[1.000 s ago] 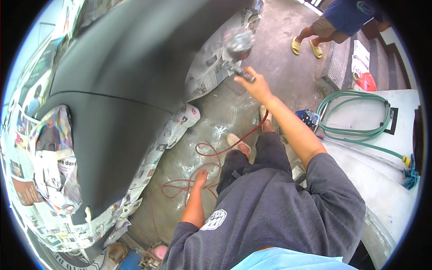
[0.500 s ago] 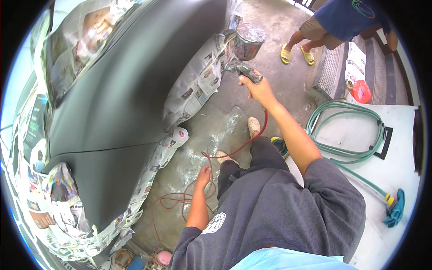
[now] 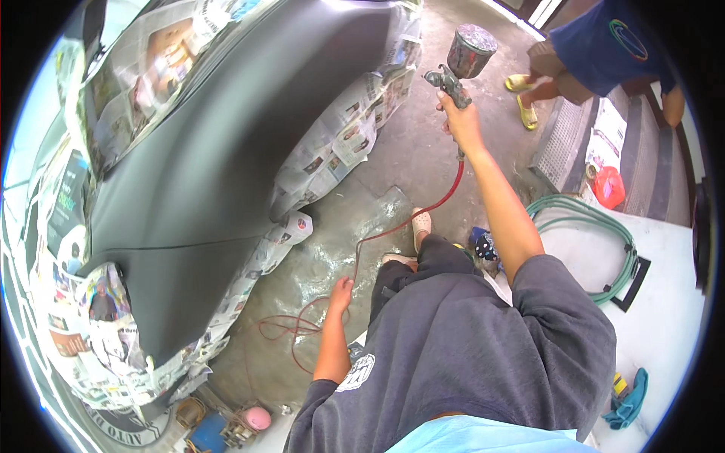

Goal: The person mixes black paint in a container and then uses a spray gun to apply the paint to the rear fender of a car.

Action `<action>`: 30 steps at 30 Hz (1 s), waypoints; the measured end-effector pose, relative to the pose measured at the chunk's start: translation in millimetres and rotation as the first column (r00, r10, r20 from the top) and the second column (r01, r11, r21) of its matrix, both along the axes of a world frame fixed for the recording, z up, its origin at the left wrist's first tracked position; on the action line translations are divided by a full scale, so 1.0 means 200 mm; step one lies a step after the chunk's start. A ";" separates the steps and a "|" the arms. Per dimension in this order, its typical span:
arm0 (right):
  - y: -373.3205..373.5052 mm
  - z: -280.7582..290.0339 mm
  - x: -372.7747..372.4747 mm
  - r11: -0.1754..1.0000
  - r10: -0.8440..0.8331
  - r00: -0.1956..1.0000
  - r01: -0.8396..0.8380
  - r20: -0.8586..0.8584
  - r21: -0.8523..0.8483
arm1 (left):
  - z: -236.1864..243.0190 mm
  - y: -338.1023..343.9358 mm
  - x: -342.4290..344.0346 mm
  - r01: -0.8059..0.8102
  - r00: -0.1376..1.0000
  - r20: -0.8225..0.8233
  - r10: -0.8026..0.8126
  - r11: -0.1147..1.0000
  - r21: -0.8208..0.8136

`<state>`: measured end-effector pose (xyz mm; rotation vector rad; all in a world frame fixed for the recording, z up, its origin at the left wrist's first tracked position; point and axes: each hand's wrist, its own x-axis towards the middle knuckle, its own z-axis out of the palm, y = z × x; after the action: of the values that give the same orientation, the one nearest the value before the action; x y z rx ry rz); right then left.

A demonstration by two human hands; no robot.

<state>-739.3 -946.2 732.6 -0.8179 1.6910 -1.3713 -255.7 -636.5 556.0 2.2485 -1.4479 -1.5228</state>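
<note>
My right hand (image 3: 461,124) grips the handle of a paint-smeared spray gun (image 3: 451,84), held out ahead with a round paint cup (image 3: 470,57) on it. The gun stands apart from the curved matte dark-grey vehicle panel (image 3: 189,181) on the left, its nozzle end turned toward that side. A red air hose (image 3: 423,211) runs from the gun's handle down to my left hand (image 3: 341,294). That hand is low in front of me, its fingers closed round the hose, as far as they show. Newspaper masking (image 3: 340,143) covers the panel's edges.
A co-worker in yellow slippers (image 3: 529,113) stands at the far right by metal steps (image 3: 563,140). A coiled green hose (image 3: 578,208) lies on a white surface to my right. Loops of red hose cross the floor, near a small compressor (image 3: 242,430) at lower left.
My right hand has swung the spray gun to the right and away from the panel's edge. The co-worker's feet have shifted. My left hand stays low by the hose.
</note>
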 end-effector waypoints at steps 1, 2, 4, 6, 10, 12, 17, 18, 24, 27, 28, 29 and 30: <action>0.02 0.06 0.06 0.999 0.045 0.999 -0.045 0.006 -0.004 | 0.01 0.00 0.00 -0.007 1.000 -0.012 0.007 1.000 -0.010; 0.05 0.10 0.13 0.996 0.089 0.996 -0.089 0.008 -0.005 | 0.02 0.00 0.01 -0.014 1.000 -0.028 0.013 1.000 -0.017; 0.12 0.19 0.30 0.985 0.173 0.985 -0.173 -0.013 -0.024 | 0.03 -0.02 -0.02 -0.008 0.999 -0.048 0.006 0.999 -0.048; 0.24 0.23 0.47 0.959 0.283 0.957 -0.281 -0.059 0.030 | 0.03 0.00 -0.10 0.026 0.997 -0.075 -0.031 0.997 -0.068; 0.43 0.37 0.83 0.824 0.566 0.824 -0.564 -0.023 0.045 | 0.02 0.04 -0.14 -0.005 0.986 -0.166 -0.006 0.998 -0.067; 0.51 0.42 0.90 0.752 0.655 0.751 -0.659 0.084 0.018 | 0.04 0.03 -0.24 0.030 0.979 -0.198 -0.043 0.997 -0.065; 0.47 0.47 0.86 0.756 0.653 0.751 -0.655 0.099 -0.014 | 0.06 0.05 -0.24 -0.041 0.973 -0.231 0.016 0.994 -0.102; 0.42 0.44 0.80 0.789 0.612 0.786 -0.614 0.083 -0.006 | 0.08 0.04 -0.26 -0.052 0.971 -0.239 0.027 0.993 -0.102; 0.01 0.38 0.28 0.940 0.331 0.944 -0.331 -0.007 -0.079 | 0.16 -0.08 -0.40 -0.073 0.983 -0.176 0.056 0.993 -0.089; -0.18 0.32 -0.03 0.978 0.196 0.978 -0.199 -0.066 -0.054 | 0.20 -0.28 -0.58 -0.054 0.981 -0.194 0.029 0.990 -0.127; -0.22 0.31 -0.12 0.986 0.156 0.985 -0.160 -0.077 -0.049 | 0.22 -0.37 -0.67 -0.062 0.967 -0.256 0.022 0.986 -0.153; -0.26 0.30 -0.18 0.992 0.121 0.988 -0.123 -0.094 -0.020 | 0.25 -0.47 -0.76 -0.075 0.950 -0.312 0.017 0.982 -0.174; -0.29 0.29 -0.23 0.996 0.085 0.990 -0.085 -0.116 0.010 | 0.28 -0.56 -0.86 -0.087 0.929 -0.371 0.009 0.977 -0.193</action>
<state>-786.1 -1003.6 790.8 -0.9723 1.7266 -1.2823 -428.2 -749.5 612.3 1.7507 -1.3541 -1.5885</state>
